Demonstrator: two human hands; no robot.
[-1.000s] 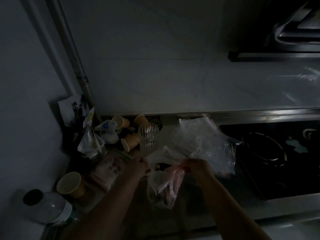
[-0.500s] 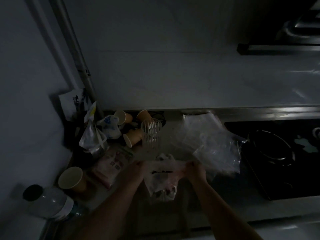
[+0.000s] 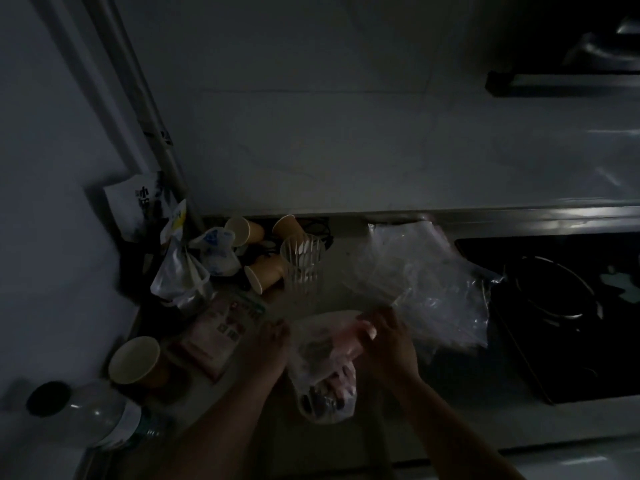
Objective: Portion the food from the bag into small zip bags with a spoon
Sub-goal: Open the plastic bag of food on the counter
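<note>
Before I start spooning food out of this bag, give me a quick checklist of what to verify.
1. Food bag held by both hands, left hand and right hand: ok.
2. Bag mouth open wide enough for a spoon: cannot tell, too dark.
3. Spoon in hand: not ok, none visible in either hand.
4. Zip bags within reach, lying right behind the right hand: ok.
5. A zip bag opened and ready: cannot tell.
</note>
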